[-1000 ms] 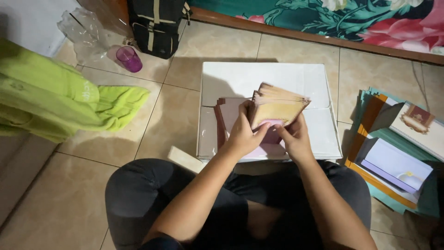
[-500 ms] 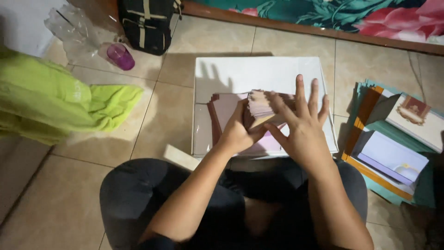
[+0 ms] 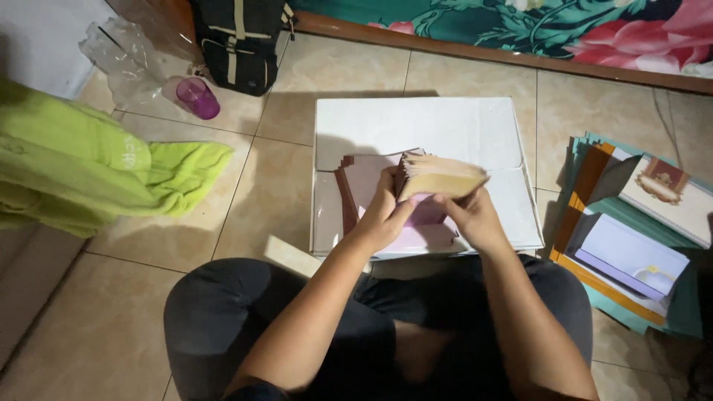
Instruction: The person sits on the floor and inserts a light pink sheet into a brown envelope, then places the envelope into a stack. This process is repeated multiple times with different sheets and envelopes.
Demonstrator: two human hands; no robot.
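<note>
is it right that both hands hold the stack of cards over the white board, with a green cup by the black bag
Not quite: the head view shows the cup is purple, not green. Both the left hand and right hand do hold the stack of cards over the white board, near the black bag.

Both hands (image 3: pixel 427 212) gripping card stack (image 3: pixel 440 177)

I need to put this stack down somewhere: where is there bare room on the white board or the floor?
The white board's far half is bare, beyond the pink sheets. Bare tile lies between the board and the green cloth. The right side is crowded with folders and cards; both hands hold the stack.
</note>
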